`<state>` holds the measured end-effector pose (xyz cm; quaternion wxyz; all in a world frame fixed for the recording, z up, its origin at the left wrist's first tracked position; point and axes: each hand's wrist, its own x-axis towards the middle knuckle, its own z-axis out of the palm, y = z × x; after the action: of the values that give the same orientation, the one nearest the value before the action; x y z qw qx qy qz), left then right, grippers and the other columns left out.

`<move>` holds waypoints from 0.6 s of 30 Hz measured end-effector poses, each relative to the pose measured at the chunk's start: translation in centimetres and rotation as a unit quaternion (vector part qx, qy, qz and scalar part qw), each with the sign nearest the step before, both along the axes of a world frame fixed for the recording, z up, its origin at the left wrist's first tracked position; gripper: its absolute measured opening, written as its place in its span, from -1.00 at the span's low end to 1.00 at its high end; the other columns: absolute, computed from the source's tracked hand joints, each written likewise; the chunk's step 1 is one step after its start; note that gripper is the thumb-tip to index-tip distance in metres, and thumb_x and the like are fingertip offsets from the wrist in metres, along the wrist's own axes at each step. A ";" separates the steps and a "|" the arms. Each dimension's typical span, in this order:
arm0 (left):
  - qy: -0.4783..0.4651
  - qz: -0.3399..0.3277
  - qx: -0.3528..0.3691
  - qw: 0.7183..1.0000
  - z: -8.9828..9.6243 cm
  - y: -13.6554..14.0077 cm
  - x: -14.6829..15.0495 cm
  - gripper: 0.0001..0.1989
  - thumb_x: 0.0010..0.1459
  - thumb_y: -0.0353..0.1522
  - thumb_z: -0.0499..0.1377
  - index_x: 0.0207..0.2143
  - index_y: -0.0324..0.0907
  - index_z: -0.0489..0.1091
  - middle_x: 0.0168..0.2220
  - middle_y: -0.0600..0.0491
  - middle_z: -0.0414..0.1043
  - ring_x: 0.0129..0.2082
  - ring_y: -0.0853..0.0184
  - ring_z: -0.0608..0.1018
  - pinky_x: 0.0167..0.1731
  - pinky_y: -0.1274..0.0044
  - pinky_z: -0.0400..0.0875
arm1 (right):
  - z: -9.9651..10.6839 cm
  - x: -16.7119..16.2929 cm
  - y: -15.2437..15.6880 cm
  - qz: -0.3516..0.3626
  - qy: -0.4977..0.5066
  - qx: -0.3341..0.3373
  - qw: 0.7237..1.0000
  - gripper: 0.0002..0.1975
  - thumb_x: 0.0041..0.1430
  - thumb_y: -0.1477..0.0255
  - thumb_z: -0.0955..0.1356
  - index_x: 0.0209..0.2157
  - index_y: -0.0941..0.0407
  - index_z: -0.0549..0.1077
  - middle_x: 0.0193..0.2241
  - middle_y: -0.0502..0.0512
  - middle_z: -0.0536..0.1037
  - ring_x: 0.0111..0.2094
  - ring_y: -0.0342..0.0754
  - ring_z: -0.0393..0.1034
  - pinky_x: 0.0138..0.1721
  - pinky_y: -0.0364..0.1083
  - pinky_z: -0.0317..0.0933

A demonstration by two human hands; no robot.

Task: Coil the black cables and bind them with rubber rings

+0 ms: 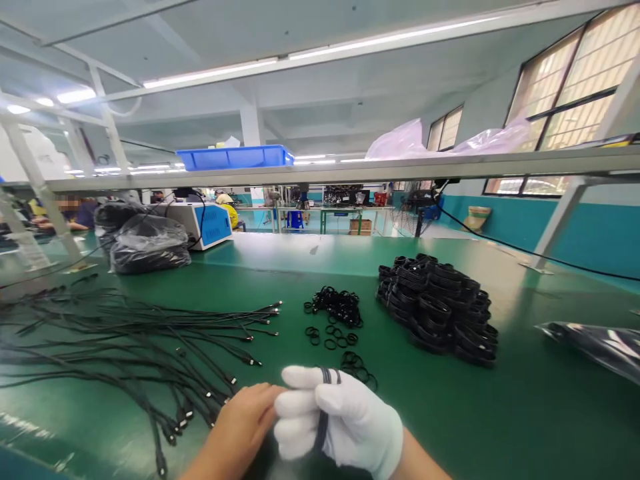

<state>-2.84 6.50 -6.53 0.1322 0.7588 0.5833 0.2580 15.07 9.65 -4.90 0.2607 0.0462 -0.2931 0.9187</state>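
Note:
My right hand (340, 417), in a white glove, has its fingers curled and the thumb pressed toward the index finger. A black cable (321, 430) runs across its palm, partly covered by the fingers. Around the gloved index finger sit two black rubber rings (327, 375). My bare left hand (250, 417) is right beside the glove; its fingertips are hidden behind the gloved fingers. Loose black rings (354, 363) lie just beyond my right hand, with a small heap of rings (340, 305) farther back. Straight black cables (200, 320) with metal-tipped plugs spread to the left.
Coiled black cables (435, 307) are piled at the right. Beyond them lies a plastic bag (595, 343) with dark contents. At the back left are a bagged black bundle (150, 243) and a blue-and-white machine (210, 223). An overhead shelf (330, 172) carries a blue tray (235, 158).

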 end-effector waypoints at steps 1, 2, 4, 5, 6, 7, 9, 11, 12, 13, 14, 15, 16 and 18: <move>0.062 0.014 0.034 0.997 -0.7 -0.4 -0.4 -0.75 0.17 -0.38 -0.02 -0.40 -0.13 0.45 -0.44 0.08 0.48 -0.41 0.32 0.49 -0.38 0.54 0.33 | 0.5 0.0 0.2 -0.017 0.012 -0.011 1.000 -0.63 -0.21 0.36 0.51 -0.36 0.16 0.35 -0.56 -0.12 0.11 -0.53 -0.23 0.08 -0.43 -0.17 -0.12; 0.117 0.022 0.062 0.991 -1.3 -0.9 -0.5 -0.75 0.18 -0.39 -0.03 -0.38 -0.11 0.45 -0.44 0.09 0.48 -0.43 0.30 0.49 -0.40 0.54 0.33 | 0.9 0.1 0.5 -0.033 0.019 -0.020 0.999 -0.64 -0.21 0.36 0.51 -0.41 0.16 0.32 -0.56 -0.13 0.06 -0.53 -0.24 0.02 -0.44 -0.17 -0.16; 0.200 0.017 0.101 0.974 -1.9 -2.0 -0.2 -0.77 0.20 -0.41 -0.03 -0.32 -0.07 0.42 -0.44 0.11 0.48 -0.46 0.30 0.50 -0.45 0.54 0.30 | 1.3 0.2 0.9 -0.064 0.016 -0.025 0.998 -0.63 -0.20 0.35 0.51 -0.47 0.15 0.26 -0.55 -0.12 0.05 -0.52 -0.23 -0.04 -0.45 -0.16 -0.19; 0.231 0.007 0.115 0.966 -2.0 -2.6 0.3 -0.79 0.19 -0.42 -0.02 -0.30 -0.07 0.41 -0.45 0.13 0.48 -0.48 0.30 0.50 -0.47 0.54 0.29 | 1.3 0.2 1.0 -0.076 0.006 -0.024 0.997 -0.63 -0.18 0.35 0.50 -0.48 0.15 0.24 -0.55 -0.11 0.06 -0.52 -0.22 -0.04 -0.45 -0.16 -0.18; 0.255 -0.005 0.126 0.959 -2.0 -3.0 1.0 -0.80 0.18 -0.44 0.00 -0.31 -0.07 0.40 -0.47 0.14 0.48 -0.50 0.30 0.50 -0.49 0.54 0.27 | 1.1 0.1 1.1 -0.087 -0.009 -0.022 0.996 -0.63 -0.17 0.36 0.50 -0.48 0.15 0.24 -0.56 -0.12 0.07 -0.51 -0.22 -0.03 -0.45 -0.16 -0.16; 0.272 -0.014 0.133 0.953 -1.8 -3.4 1.8 -0.81 0.17 -0.46 0.00 -0.34 -0.08 0.39 -0.49 0.14 0.47 -0.52 0.31 0.50 -0.51 0.53 0.25 | 0.9 0.1 1.2 -0.098 -0.030 -0.018 0.995 -0.65 -0.16 0.37 0.50 -0.47 0.15 0.25 -0.57 -0.12 0.09 -0.52 -0.22 -0.01 -0.45 -0.16 -0.14; 0.289 -0.021 0.138 0.947 -0.9 -3.8 3.2 -0.80 0.15 -0.50 0.01 -0.44 -0.11 0.37 -0.52 0.13 0.46 -0.54 0.30 0.49 -0.52 0.51 0.22 | 0.3 -0.1 1.1 -0.125 -0.095 -0.006 0.988 -0.67 -0.15 0.39 0.50 -0.42 0.16 0.30 -0.57 -0.10 0.18 -0.51 -0.21 0.07 -0.42 -0.14 -0.05; 0.287 -0.021 0.127 0.949 0.6 -3.7 4.0 -0.83 0.10 -0.51 0.07 -0.49 -0.13 0.36 -0.53 0.12 0.46 -0.54 0.29 0.48 -0.52 0.51 0.20 | -0.3 -0.3 0.9 -0.149 -0.179 0.014 0.972 -0.65 -0.16 0.39 0.50 -0.33 0.18 0.36 -0.53 -0.05 0.31 -0.48 -0.20 0.18 -0.36 -0.12 0.04; 0.283 -0.023 0.113 0.952 1.6 -3.5 4.1 -0.87 0.08 -0.49 0.12 -0.49 -0.14 0.36 -0.51 0.11 0.47 -0.52 0.28 0.49 -0.51 0.51 0.20 | -0.5 -0.3 0.7 -0.147 -0.215 0.036 0.965 -0.64 -0.16 0.39 0.50 -0.30 0.20 0.39 -0.51 -0.02 0.36 -0.47 -0.19 0.22 -0.35 -0.11 0.07; 0.275 -0.029 0.095 0.956 2.6 -3.3 3.9 -0.92 0.05 -0.46 0.17 -0.49 -0.15 0.37 -0.50 0.11 0.47 -0.51 0.28 0.48 -0.50 0.52 0.20 | -0.7 -0.3 0.5 -0.130 -0.236 0.064 0.961 -0.65 -0.14 0.38 0.49 -0.30 0.23 0.41 -0.50 0.01 0.39 -0.47 -0.18 0.25 -0.34 -0.11 0.08; 0.262 -0.038 0.073 0.962 3.8 -3.1 3.5 -0.94 0.03 -0.43 0.21 -0.49 -0.15 0.38 -0.49 0.11 0.47 -0.49 0.29 0.48 -0.48 0.53 0.20 | -0.9 -0.3 0.3 -0.097 -0.243 0.091 0.961 -0.66 -0.12 0.36 0.48 -0.31 0.26 0.43 -0.49 0.04 0.41 -0.47 -0.17 0.27 -0.34 -0.11 0.10; 0.239 -0.049 0.048 0.969 4.8 -2.8 3.0 -0.94 0.01 -0.40 0.23 -0.49 -0.15 0.39 -0.48 0.12 0.46 -0.47 0.31 0.47 -0.47 0.54 0.20 | -1.1 -0.3 0.1 -0.053 -0.237 0.112 0.964 -0.66 -0.10 0.33 0.47 -0.33 0.29 0.44 -0.49 0.08 0.43 -0.47 -0.16 0.29 -0.34 -0.10 0.12; 0.206 -0.061 0.022 0.976 5.7 -2.4 2.4 -0.94 0.00 -0.39 0.24 -0.49 -0.15 0.39 -0.47 0.13 0.45 -0.45 0.33 0.46 -0.45 0.56 0.20 | -1.3 -0.2 0.0 -0.006 -0.223 0.122 0.967 -0.63 -0.09 0.30 0.46 -0.32 0.31 0.45 -0.48 0.12 0.45 -0.47 -0.14 0.32 -0.34 -0.09 0.14; 0.108 -0.085 -0.040 0.990 6.9 -1.7 1.3 -0.96 -0.02 -0.42 0.24 -0.49 -0.15 0.41 -0.48 0.18 0.42 -0.46 0.40 0.42 -0.46 0.61 0.20 | -2.0 -0.2 -0.4 0.077 -0.192 0.108 0.972 -0.54 -0.10 0.25 0.45 -0.23 0.31 0.43 -0.41 0.20 0.48 -0.43 -0.07 0.39 -0.29 -0.02 0.18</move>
<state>-1.53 4.81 0.36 0.1209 0.8231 0.5373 0.1388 14.87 9.27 -6.87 0.1219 -0.0804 -0.4307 0.8906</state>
